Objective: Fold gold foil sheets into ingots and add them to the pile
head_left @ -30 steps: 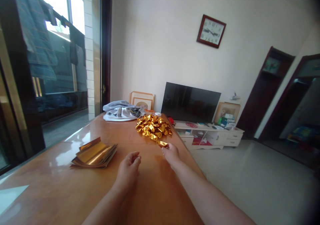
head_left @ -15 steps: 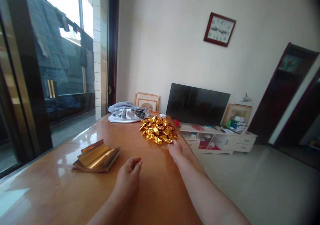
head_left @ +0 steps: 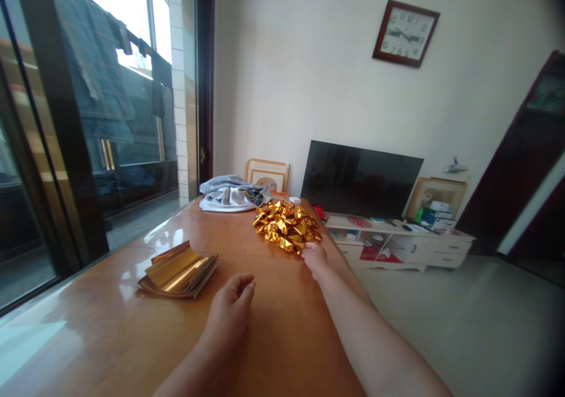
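My right hand (head_left: 314, 257) reaches forward to the near edge of a heap of folded gold foil pieces (head_left: 286, 226) on the wooden table (head_left: 110, 338). Its fingers are closed on one folded gold piece right at the heap. My left hand (head_left: 232, 304) rests on the table nearer to me. Its fingers are loosely curled with the thumb against them, and nothing shows in them. A stack of flat gold foil sheets (head_left: 176, 270) lies to the left of my left hand.
Grey folded clothing (head_left: 232, 193) lies at the table's far end. Beyond the table are picture frames (head_left: 267, 174), a dark television (head_left: 359, 179) on a white low cabinet (head_left: 410, 244), and a wall clock (head_left: 406, 32). Glass doors (head_left: 66, 150) stand on the left and tiled floor on the right.
My right hand carried a folded gold piece forward from the open table to the edge of the heap. The left hand stayed put. The camera turned slightly left and upward.
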The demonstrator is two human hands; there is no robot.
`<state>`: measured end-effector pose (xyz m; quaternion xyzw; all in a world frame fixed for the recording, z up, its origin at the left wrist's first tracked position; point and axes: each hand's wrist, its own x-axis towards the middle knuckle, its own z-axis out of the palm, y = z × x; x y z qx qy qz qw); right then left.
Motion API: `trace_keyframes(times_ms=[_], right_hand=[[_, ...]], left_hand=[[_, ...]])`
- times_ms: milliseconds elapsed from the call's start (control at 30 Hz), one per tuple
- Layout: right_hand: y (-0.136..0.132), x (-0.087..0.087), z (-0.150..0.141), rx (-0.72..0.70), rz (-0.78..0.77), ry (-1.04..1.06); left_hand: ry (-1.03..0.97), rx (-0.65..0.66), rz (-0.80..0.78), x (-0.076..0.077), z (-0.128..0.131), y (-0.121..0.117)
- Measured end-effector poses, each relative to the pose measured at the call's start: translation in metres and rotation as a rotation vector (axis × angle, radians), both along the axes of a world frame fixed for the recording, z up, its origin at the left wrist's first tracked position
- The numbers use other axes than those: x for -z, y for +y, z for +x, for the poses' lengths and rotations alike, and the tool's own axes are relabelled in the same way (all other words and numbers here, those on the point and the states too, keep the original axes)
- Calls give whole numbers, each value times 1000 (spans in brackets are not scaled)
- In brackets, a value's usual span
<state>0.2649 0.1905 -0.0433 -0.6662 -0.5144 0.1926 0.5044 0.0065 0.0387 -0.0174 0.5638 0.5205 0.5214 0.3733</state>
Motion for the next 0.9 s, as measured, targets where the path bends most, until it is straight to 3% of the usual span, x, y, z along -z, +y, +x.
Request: trace_keyframes(times_ms=[333,667,900], right_hand=[[-2,-4,-3,8,-73,26],[-12,0,0,49,-19,43],[-30,-2,-14,70,60,14]], left_hand=[[7,-23,-43,-8,2,-5],[-45,-74,15,-9,-2,-2],[-49,-183,62,-7,-19,8]])
